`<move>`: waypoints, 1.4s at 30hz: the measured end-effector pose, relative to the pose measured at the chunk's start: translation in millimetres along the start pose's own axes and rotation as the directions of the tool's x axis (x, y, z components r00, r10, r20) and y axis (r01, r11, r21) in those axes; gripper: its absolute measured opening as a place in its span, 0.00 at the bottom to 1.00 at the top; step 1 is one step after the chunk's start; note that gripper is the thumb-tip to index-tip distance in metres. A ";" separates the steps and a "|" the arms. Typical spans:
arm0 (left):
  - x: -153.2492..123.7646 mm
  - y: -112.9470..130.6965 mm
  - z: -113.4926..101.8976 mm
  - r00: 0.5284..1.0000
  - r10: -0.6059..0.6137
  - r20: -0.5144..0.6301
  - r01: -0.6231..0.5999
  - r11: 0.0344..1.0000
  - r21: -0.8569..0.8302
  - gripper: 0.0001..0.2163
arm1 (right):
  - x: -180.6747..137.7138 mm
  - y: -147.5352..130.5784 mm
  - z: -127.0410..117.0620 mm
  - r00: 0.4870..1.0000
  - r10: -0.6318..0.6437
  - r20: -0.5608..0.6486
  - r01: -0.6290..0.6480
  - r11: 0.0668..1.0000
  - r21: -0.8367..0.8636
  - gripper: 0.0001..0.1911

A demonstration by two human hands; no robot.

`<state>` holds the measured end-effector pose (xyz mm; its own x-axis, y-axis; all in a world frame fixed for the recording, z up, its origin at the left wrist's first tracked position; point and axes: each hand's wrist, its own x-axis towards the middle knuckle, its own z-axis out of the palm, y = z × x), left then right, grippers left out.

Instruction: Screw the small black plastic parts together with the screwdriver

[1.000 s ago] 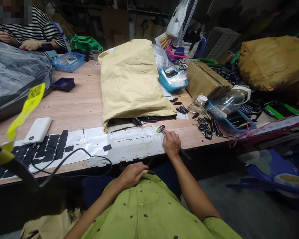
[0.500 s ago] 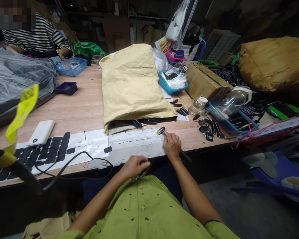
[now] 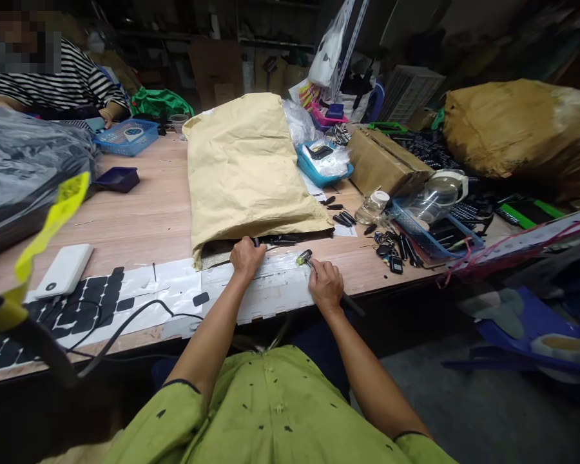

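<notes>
My right hand [image 3: 325,285] is wrapped round the handle of a small hammer [image 3: 304,258]. Its dark-and-yellowish head rests just above a white strip [image 3: 270,293] along the table's front edge, and the handle's end sticks out below my fist. At the mouth of a large tan paper bag [image 3: 251,167], my left hand [image 3: 246,259] has its fingers curled closed. Black pieces [image 3: 285,240] show inside that opening. Whatever my left fingers grip is mostly hidden; only a small dark bit shows beside them.
Black stickers on white sheets [image 3: 157,290], a white power bank [image 3: 64,270] and a black cable lie to the left. Rightward are a clear jar [image 3: 373,207], key fobs [image 3: 395,264], a blue basket [image 3: 430,241] and a cardboard box [image 3: 384,161]. A person in stripes [image 3: 53,84] sits across the table.
My left hand has moved forward from near my lap to the bag's mouth. My right hand keeps hold of the hammer in about the same place. The whole view has shifted slightly.
</notes>
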<state>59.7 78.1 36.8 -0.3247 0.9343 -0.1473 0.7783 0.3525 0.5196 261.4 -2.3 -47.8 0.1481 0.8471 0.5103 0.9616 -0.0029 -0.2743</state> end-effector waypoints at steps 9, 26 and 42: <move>-39.5 -52.3 1.6 0.922 0.382 0.062 -0.364 0.911 -0.196 0.05 | 1.3 -1.7 -1.6 1.000 0.016 0.016 -0.016 1.000 0.004 0.16; -56.6 -80.6 28.9 0.835 0.548 0.051 -0.525 0.820 -0.227 0.04 | -12.9 -17.3 -31.5 0.998 -0.021 0.062 -0.007 0.906 0.424 0.18; -62.9 -65.7 26.0 0.871 0.484 0.083 -0.449 0.854 -0.261 0.06 | -19.3 -52.6 -55.6 0.969 -0.191 0.153 0.103 0.885 0.454 0.17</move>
<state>43.0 -2.5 -10.0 0.1377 0.9890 0.0534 0.6703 -0.1328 0.7301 220.8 -48.1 2.1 -0.0757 0.9033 0.4222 0.7616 0.3257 -0.5603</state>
